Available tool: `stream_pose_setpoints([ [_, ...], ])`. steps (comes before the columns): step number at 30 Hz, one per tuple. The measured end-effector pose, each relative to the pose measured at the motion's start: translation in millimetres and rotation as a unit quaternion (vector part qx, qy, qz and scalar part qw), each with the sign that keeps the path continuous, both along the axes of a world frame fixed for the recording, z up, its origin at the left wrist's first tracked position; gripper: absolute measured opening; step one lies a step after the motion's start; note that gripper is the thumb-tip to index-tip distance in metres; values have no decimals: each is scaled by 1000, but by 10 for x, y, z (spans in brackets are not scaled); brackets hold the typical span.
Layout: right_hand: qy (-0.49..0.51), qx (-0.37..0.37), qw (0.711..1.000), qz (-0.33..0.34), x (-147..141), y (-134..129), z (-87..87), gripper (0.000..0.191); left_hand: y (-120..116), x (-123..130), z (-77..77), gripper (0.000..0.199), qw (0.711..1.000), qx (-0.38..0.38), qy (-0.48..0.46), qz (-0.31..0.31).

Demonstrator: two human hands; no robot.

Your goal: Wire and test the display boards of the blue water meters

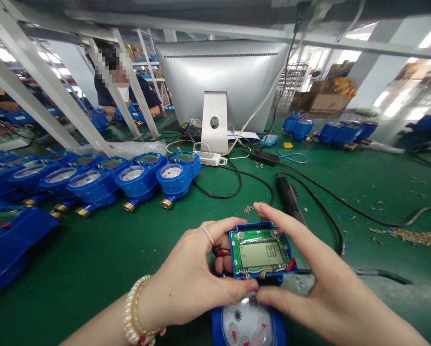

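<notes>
A blue water meter (218,329) with a round dial lies at the bottom centre. Above its dial sits an open blue housing with a green circuit board (236,250) and a display (260,254) reading 0.0. My left hand (186,274) grips the housing's left side, thumb along the lower edge and fingers behind, near red wires. On the right, my right hand (319,274) holds the same housing between its thumb below and a finger at the top right corner. Both thumb tips nearly meet over the upper edge of the dial.
Several blue meters (92,180) stand in rows at left. A monitor (222,72) is at the back. A black electric tool (289,197) and cables (319,211) lie right of centre, with scattered screws (417,236) at far right. A person (125,91) sits back left.
</notes>
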State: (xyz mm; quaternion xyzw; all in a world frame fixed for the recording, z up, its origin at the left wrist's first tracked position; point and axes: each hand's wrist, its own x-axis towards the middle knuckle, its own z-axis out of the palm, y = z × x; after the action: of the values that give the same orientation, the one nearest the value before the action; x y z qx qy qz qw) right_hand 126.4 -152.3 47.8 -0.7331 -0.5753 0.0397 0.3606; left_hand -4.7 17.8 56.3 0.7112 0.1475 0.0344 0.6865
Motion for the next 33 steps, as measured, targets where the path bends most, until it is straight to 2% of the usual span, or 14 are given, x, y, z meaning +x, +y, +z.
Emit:
stream_pose_setpoints([
  [1, 18, 7, 1000, -4, -19, -48, -5, 78, -6, -8, -11, 64, 1000, -8, -3, -1],
  [3, 68, 40, 997, -26, -76, -118, -17, 62, -13, -21, -32, 64, 1000, -15, -3, -3],
  [5, 121, 70, 989, -54, -151, -142, -32, 44, -16, -28, -54, 66, 1000, 3, 1, 1],
  [8, 175, 84, 978, -74, -253, -110, -53, 35, -17, -32, -81, 69, 999, 43, 3, 10],
  [16, 251, 105, 959, -81, -327, -16, -49, 32, -48, -42, -88, 67, 999, 39, -13, 22],
  [21, 287, 132, 945, -89, -364, 60, -63, 30, -41, -49, -101, 66, 995, 100, -13, 27],
  [26, 297, 137, 942, -72, -348, 76, -65, 34, -38, -57, -101, 66, 991, 131, -12, 26],
  [33, 310, 147, 938, -53, -353, 79, -63, 40, -47, -42, -72, 66, 992, 122, -9, 30],
])
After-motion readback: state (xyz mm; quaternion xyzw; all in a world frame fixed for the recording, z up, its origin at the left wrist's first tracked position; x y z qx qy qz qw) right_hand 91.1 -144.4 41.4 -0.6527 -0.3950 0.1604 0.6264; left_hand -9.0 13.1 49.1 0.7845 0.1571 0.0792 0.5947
